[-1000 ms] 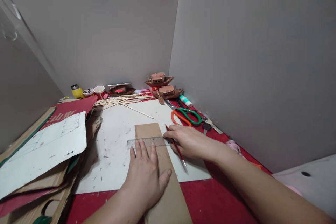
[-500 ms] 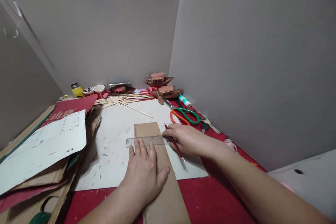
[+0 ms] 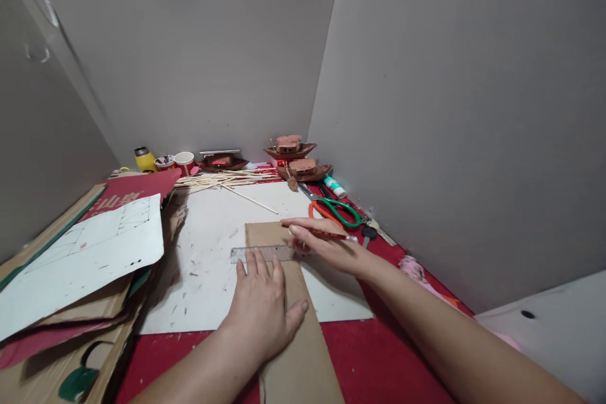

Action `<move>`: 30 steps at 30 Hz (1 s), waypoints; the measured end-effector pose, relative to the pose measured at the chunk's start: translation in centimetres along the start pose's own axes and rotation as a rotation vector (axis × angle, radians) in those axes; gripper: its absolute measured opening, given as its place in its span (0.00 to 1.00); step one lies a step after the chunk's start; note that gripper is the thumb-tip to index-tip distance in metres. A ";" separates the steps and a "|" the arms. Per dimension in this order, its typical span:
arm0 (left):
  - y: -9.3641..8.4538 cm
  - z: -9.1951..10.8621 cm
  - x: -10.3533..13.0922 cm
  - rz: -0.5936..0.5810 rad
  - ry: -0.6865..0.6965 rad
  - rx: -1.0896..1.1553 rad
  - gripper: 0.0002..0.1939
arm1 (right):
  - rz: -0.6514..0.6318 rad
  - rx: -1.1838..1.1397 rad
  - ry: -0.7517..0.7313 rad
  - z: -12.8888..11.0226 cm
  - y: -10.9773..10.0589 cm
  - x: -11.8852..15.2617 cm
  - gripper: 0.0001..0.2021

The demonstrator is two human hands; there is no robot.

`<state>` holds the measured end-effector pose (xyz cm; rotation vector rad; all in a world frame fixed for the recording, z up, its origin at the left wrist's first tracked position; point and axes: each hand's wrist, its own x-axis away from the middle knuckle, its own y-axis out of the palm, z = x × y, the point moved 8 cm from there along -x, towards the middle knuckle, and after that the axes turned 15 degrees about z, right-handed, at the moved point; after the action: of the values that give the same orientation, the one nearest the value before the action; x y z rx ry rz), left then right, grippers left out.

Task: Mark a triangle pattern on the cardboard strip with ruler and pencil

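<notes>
Fingers (image 3: pixel 259 270) spread, the left hand (image 3: pixel 259 303) lies flat on a clear ruler (image 3: pixel 237 255) set across a cardboard strip (image 3: pixel 303 347). The right hand (image 3: pixel 331 250) grips a red pencil (image 3: pixel 331 235) near the ruler's right end. Beneath, a white sheet (image 3: pixel 208 293) lies on the red tabletop (image 3: pixel 383 360).

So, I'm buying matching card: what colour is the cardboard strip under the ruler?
Light brown; the cardboard strip shows in the head view, the only one here.
</notes>
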<state>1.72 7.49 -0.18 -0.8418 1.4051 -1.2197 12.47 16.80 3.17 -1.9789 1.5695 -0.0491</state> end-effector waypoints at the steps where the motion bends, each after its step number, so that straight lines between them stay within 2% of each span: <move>1: -0.1 0.0 0.0 0.003 -0.001 0.002 0.42 | 0.002 -0.082 0.086 0.0 0.6 -0.2 0.23; 4: -0.4 -0.1 -0.1 0.015 -0.003 0.004 0.42 | -0.008 -0.232 0.242 -0.4 2.5 -0.9 0.23; 10: -0.5 -0.3 -0.1 0.025 -0.001 0.025 0.44 | -0.073 -0.286 0.323 -0.2 6.1 -2.8 0.08; 13: -0.3 -0.3 -0.1 0.046 -0.002 0.038 0.44 | -0.051 -0.307 0.348 0.6 7.2 -3.1 0.09; 20: -0.2 -0.3 -0.1 0.039 0.003 0.048 0.44 | -0.014 -0.341 0.353 1.2 8.5 -3.1 0.09; 30: -0.4 -0.3 -0.1 0.022 0.000 0.057 0.43 | -0.039 -0.314 0.361 1.2 9.0 -3.3 0.11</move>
<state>1.45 7.60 0.20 -0.7852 1.3695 -1.2372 4.09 19.25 -1.00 -2.3450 1.8567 -0.1965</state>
